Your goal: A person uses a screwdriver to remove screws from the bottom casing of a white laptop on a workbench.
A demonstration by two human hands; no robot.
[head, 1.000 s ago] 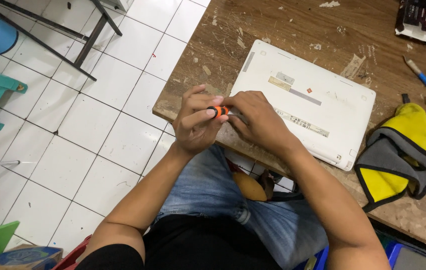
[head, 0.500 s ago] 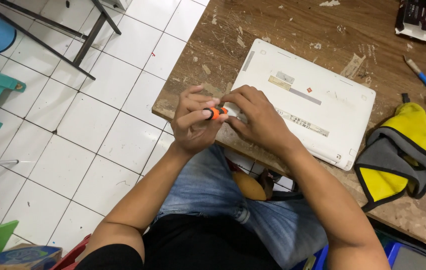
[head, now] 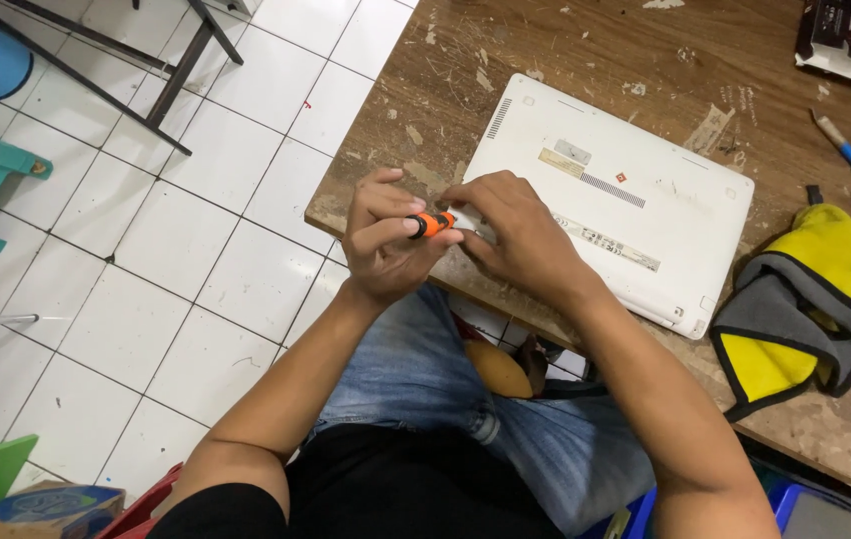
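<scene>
A small orange screwdriver handle (head: pixel 431 224) with a black cap lies pinched between both hands over the near-left corner of a white laptop (head: pixel 635 170), which rests upside down, its smooth plastic base showing a vent grille, stickers and rounded corners. The laptop sits on a worn wooden table (head: pixel 585 50), scratched and flecked with paper scraps. The handle is short and cylindrical, and its long axis runs nearly level, left to right across the view, black end toward the left hand; the tip is hidden under the right hand's fingers, so what it meets cannot be told.

The left hand (head: pixel 382 245) is curled, thumb and fingertips closed narrowly on the handle's capped end, wrist off the table edge. The right hand (head: pixel 517 235) arches over the laptop corner, fingers bent and closed around the other end. Both forearms reach up from a lap in blue jeans. To the right lies a crumpled yellow and grey cloth (head: pixel 810 304), soft and folded.
</scene>
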